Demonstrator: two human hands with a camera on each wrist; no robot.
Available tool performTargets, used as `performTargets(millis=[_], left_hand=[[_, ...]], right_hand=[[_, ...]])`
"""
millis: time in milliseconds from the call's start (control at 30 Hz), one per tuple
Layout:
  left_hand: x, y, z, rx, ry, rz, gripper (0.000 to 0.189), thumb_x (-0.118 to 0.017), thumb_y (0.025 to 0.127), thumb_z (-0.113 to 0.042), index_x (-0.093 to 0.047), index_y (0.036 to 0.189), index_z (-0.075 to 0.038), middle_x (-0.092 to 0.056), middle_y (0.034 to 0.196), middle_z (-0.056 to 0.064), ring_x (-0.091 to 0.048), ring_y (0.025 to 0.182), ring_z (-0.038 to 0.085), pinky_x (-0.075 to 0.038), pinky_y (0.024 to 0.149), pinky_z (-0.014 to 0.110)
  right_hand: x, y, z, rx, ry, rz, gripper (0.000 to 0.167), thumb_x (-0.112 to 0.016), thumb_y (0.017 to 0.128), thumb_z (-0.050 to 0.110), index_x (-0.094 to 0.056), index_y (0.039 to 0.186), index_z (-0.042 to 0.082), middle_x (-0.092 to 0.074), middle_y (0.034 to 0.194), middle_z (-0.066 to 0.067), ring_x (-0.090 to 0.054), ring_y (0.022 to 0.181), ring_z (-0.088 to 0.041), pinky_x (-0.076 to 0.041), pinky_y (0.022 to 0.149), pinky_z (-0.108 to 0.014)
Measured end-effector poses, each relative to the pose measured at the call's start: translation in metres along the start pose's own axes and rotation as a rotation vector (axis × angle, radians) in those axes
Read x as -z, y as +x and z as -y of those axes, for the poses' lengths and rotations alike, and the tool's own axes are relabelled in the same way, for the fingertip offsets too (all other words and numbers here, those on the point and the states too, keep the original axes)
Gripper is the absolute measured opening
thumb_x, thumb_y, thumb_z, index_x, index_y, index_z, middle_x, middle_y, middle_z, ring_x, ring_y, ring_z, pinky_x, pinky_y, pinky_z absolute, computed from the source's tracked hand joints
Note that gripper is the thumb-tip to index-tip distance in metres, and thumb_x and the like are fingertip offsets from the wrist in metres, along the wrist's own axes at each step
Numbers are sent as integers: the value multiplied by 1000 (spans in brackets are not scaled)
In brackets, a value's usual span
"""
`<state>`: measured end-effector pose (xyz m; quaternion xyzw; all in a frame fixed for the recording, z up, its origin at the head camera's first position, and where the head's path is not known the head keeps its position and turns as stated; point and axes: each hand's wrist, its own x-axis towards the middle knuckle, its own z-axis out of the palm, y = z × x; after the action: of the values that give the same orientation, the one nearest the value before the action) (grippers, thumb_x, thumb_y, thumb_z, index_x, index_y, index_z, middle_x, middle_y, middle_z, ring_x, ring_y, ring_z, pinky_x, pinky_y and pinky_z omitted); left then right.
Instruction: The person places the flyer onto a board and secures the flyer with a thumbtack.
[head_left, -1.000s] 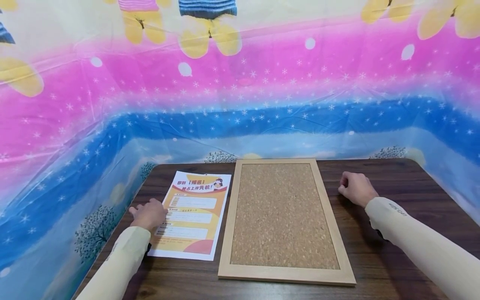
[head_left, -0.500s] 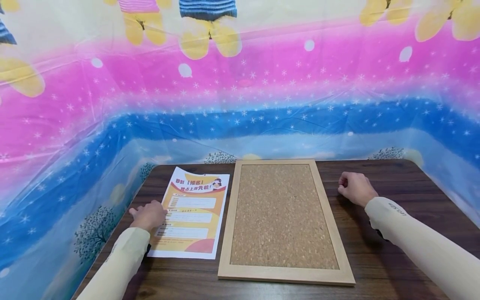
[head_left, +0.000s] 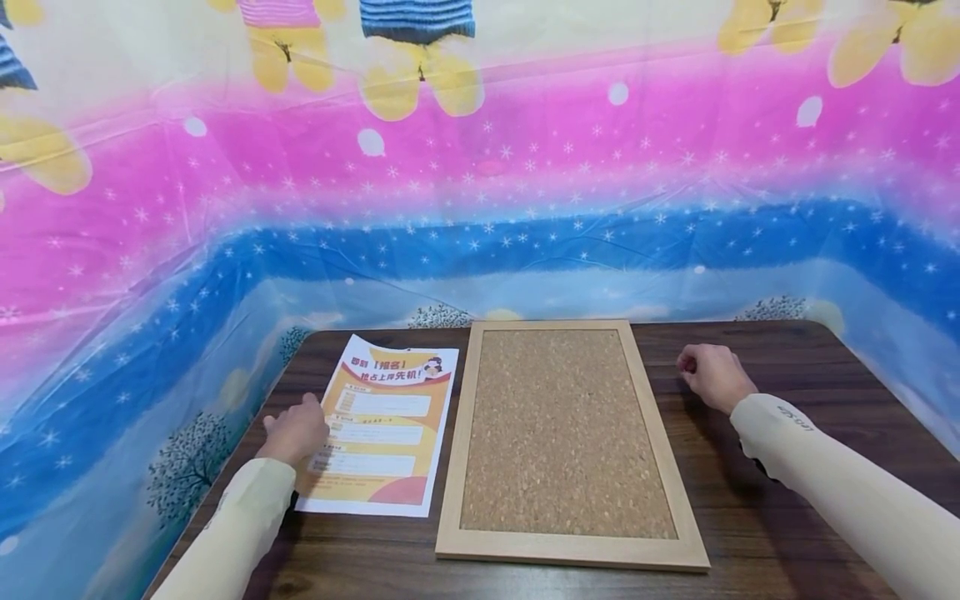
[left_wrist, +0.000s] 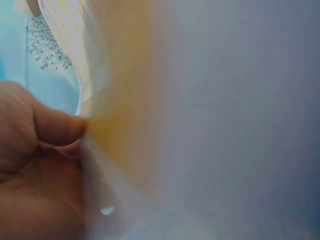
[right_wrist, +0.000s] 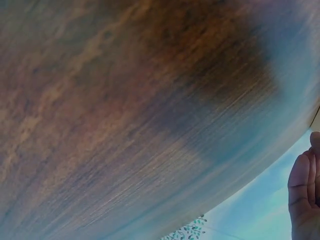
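A printed poster sheet (head_left: pixel 375 483) with an orange and yellow design lies on the left of the table, its top left corner bent up a little. My left hand (head_left: pixel 295 431) is at the sheet's left edge. In the left wrist view the thumb (left_wrist: pixel 57 127) and fingers pinch that edge, and the pale sheet (left_wrist: pixel 225 110) fills most of the picture. To the right of a wood-framed cork board (head_left: pixel 570 433), my right hand (head_left: pixel 717 379) rests on the table with loosely curled fingers and nothing visible in it. The right wrist view catches only its fingers (right_wrist: pixel 302 185) at the edge.
The cork board lies flat in the middle of the dark wooden table (head_left: pixel 780 367), close beside the sheet. A patterned pink and blue cloth (head_left: pixel 525 242) hangs around the table's back and sides.
The sheet's top left corner has lifted and its lower edge has shifted slightly upward. My left hand has moved a touch to the left and its fingers have drawn together. The right hand stays put.
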<state>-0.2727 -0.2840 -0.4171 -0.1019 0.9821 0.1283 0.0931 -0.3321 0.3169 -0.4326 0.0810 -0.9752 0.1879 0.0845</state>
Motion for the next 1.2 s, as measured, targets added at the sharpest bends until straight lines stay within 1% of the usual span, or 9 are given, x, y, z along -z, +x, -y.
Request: performTargets(millis=[67,133,267,500,633,800,900,967,1200], left_hand=[[0,0,1,-4,-58,-4,54,-43,96,-5,-18,138,17,-49,111,36,-49,98,46,-30,92,60],[0,1,1,-13,-100,-20,55,-41,97,-4,-13,140,16,-47,115,38,-50,99,46,-36,89,59],[2,3,0,-36,-127,-73,50,-40,96,-1,-17,138,15,-50,108,37,-55,92,43,-43,79,54],[10,1,-4,-53,-175,-153,41,-38,98,-2,-23,133,12,-52,99,31,-58,79,34,-46,66,45],[17,-3,-6,-54,-221,-170,36,-34,101,-7,-25,132,10,-52,93,26,-57,71,29,-45,59,39],[29,-9,-10,-18,-280,-178,34,-32,103,-11,-26,132,7,-50,94,25,-55,74,30,-44,59,38],[35,-14,-13,-10,-295,-185,33,-30,104,-12,-27,132,5,-49,96,24,-55,77,31,-43,59,37],[39,-18,-16,-27,-293,-191,33,-29,104,-14,-27,132,4,-49,97,24,-55,76,30,-44,58,36],[45,-31,-33,-144,-282,-220,28,-29,104,-15,-30,125,4,-52,92,24,-57,67,27,-44,52,35]], right_hand=[[0,-1,1,7,-2,0,12,-64,84,-6,-64,95,-2,-62,87,-15,-59,77,-27,-49,66,-44],[1,-2,2,13,1,2,13,-63,84,-7,-65,95,-2,-62,87,-14,-59,77,-27,-49,67,-44],[3,-3,4,26,8,13,12,-65,84,-6,-65,95,-2,-62,85,-12,-59,76,-26,-49,66,-44],[6,-3,7,26,19,13,7,-68,85,0,-65,91,0,-62,81,-10,-58,71,-23,-48,64,-42],[7,-3,9,28,29,8,6,-68,86,2,-65,91,0,-63,82,-10,-58,71,-22,-49,63,-41],[8,-4,11,48,45,7,6,-68,86,1,-65,91,0,-62,82,-10,-58,71,-22,-48,62,-41],[8,-3,11,59,40,13,6,-69,85,2,-64,90,1,-62,81,-9,-58,71,-21,-48,63,-40],[8,-3,10,61,31,22,6,-69,85,3,-64,89,2,-62,81,-8,-57,71,-21,-48,63,-41],[7,-1,7,79,28,60,7,-71,83,2,-64,83,4,-61,77,-5,-57,69,-19,-48,64,-41]])
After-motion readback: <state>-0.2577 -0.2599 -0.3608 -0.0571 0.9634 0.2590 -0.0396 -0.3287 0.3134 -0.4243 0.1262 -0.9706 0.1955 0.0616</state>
